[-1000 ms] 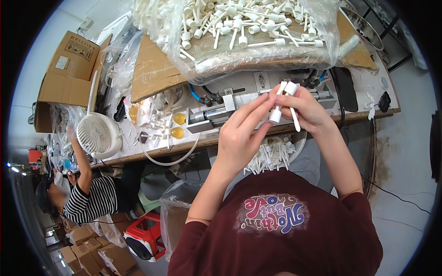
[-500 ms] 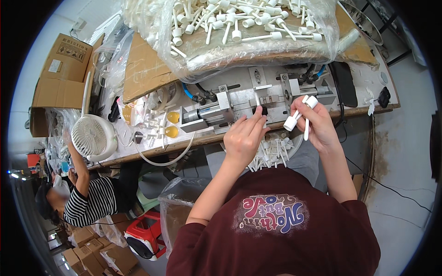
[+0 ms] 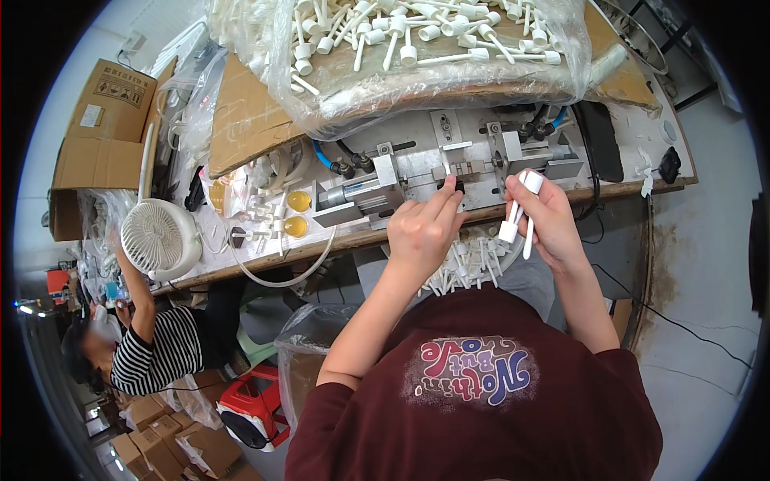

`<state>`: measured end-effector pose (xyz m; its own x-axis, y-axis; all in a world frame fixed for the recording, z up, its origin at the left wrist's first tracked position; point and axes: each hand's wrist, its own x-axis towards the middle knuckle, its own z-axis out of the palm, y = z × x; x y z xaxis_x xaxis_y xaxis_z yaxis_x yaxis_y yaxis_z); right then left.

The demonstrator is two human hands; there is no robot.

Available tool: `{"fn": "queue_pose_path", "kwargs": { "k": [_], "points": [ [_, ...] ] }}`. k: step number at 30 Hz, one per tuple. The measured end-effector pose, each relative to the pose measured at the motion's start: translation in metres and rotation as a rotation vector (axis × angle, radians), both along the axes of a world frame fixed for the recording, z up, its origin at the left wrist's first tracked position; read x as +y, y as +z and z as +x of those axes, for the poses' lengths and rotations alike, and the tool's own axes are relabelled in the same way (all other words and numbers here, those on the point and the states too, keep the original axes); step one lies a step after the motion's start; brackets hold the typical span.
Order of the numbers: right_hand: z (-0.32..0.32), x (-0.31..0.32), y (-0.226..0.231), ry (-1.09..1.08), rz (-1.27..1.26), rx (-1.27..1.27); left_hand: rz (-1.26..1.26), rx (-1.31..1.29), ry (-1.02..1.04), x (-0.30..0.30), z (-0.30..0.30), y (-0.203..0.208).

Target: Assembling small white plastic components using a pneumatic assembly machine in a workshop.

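The left hand (image 3: 425,228) reaches to the metal press (image 3: 449,168) on the worktop (image 3: 626,132), fingertips pinched at its middle slot; what they hold cannot be told. The right hand (image 3: 545,220) grips white pump nozzles (image 3: 517,212) just beside it. Fingers so near the clamp could get nipped.

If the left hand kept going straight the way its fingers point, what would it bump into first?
The left hand points up and to the right at the metal jig on the bench, and its fingertips already seem to be at the small black part in the jig's middle. So it would probably meet that first, though depth is hard to judge.
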<state>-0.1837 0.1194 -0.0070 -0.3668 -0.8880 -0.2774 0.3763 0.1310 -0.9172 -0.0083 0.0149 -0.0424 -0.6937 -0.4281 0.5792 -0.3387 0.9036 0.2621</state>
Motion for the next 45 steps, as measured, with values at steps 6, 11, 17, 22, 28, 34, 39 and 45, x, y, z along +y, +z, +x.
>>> {"fn": "queue_pose_path", "kwargs": {
  "k": [6,11,17,22,28,34,39,45],
  "points": [
    [0.011,-0.002,-0.001,0.031,0.063,0.022,0.415,0.291,-0.367,0.020,-0.001,0.032],
    [0.009,-0.005,0.000,0.013,0.012,0.023,0.484,0.253,-0.216,0.025,0.009,0.034],
    [-0.002,0.002,-0.004,-0.095,-0.121,-0.170,0.106,0.018,0.033,0.014,0.005,0.003],
    [0.003,0.008,0.008,-0.057,-0.121,-0.344,0.069,-0.052,0.060,0.003,-0.004,0.007],
    [0.008,0.012,0.010,-0.110,-0.116,-0.351,0.140,-0.037,0.055,0.003,-0.002,0.005],
    [0.017,0.015,0.011,-0.041,-0.174,0.653,0.894,0.187,-0.083,0.016,0.004,0.044],
    [0.031,0.006,0.011,0.044,-0.394,1.305,1.143,0.344,-0.198,0.019,0.006,0.057],
    [0.013,-0.002,0.011,-0.194,-0.432,1.459,0.814,0.320,-0.116,0.016,0.014,0.058]
  ]
}}
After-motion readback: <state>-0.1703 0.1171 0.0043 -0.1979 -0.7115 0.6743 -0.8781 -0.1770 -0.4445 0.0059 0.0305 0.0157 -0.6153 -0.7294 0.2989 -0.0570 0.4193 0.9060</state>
